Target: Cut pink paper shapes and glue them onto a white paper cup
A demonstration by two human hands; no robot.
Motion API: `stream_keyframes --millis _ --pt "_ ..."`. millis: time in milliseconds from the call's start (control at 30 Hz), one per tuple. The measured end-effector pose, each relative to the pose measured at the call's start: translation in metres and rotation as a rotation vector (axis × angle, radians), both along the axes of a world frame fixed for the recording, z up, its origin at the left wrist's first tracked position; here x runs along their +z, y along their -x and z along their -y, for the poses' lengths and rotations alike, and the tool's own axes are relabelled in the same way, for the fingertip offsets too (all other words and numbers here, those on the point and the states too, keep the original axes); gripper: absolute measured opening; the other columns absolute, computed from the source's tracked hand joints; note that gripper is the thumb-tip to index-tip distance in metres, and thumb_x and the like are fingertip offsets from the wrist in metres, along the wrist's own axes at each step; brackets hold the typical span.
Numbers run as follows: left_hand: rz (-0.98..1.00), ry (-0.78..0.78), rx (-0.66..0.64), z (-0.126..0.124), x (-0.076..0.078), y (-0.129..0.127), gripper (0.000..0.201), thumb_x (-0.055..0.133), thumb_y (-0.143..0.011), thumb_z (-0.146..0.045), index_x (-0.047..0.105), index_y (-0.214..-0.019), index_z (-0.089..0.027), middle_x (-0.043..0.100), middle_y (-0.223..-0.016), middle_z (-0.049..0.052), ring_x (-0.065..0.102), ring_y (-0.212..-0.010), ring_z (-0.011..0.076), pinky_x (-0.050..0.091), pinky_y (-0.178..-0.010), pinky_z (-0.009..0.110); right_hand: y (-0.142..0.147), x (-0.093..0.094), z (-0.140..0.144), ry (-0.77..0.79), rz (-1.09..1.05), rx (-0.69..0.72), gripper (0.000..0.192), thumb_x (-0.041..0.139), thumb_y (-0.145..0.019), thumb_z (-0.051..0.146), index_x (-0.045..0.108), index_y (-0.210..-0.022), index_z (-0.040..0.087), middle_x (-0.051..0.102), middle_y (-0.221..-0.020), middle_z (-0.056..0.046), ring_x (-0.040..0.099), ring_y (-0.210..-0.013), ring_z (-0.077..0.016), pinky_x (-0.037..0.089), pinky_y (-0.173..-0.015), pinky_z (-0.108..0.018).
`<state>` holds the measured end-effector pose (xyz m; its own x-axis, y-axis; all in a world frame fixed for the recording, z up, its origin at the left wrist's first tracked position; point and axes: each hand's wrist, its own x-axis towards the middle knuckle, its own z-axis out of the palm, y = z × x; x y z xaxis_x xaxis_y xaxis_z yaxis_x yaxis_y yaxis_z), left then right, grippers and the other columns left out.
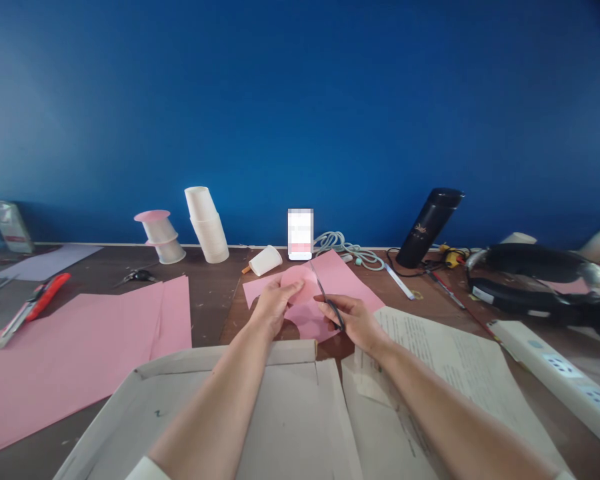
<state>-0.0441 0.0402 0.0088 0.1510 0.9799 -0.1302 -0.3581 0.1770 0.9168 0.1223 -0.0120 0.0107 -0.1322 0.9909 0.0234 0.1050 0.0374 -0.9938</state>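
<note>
In the head view, my left hand [275,303] pinches a piece of pink paper [300,285] that has a rounded edge. My right hand [353,320] is closed around the handles of a pair of scissors [336,312]. The scissor blades point up and away from me, along the right side of the held paper. More pink paper [353,283] spreads behind and beneath both hands. Whether the blades are parted is hard to make out.
A cardboard sheet [290,413] and a printed page [445,360] lie in front. Pink sheets [90,347] and a red utility knife [35,307] are left. Paper cups [207,227], a phone [301,233] and a black flask [427,230] stand at the wall. A power strip [555,373] lies right.
</note>
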Motion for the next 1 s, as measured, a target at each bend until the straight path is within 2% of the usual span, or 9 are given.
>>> stream_keyframes --millis 667,1000 --pt "-0.012 -0.012 -0.018 -0.0017 -0.0043 0.0006 0.048 0.077 -0.06 -0.036 0.063 -0.1 -0.013 0.069 -0.085 0.01 0.063 -0.068 0.0187 0.049 -0.055 0.026 -0.0014 -0.0004 -0.0001 -0.014 0.037 0.004 0.044 0.063 -0.075 0.047 0.067 -0.104 0.015 0.051 -0.066 0.001 0.045 -0.054 -0.0093 0.036 -0.055 -0.026" --pt "-0.042 -0.024 0.028 -0.004 -0.0031 0.0018 0.046 0.076 -0.061 -0.034 0.065 -0.1 -0.013 0.069 -0.092 0.013 0.065 -0.078 0.022 0.052 -0.068 0.032 0.0009 0.0009 0.0006 0.04 -0.014 -0.007 0.042 0.065 -0.073 0.046 0.067 -0.102 0.015 0.051 -0.068 0.002 0.045 -0.055 -0.0088 0.038 -0.055 -0.025"
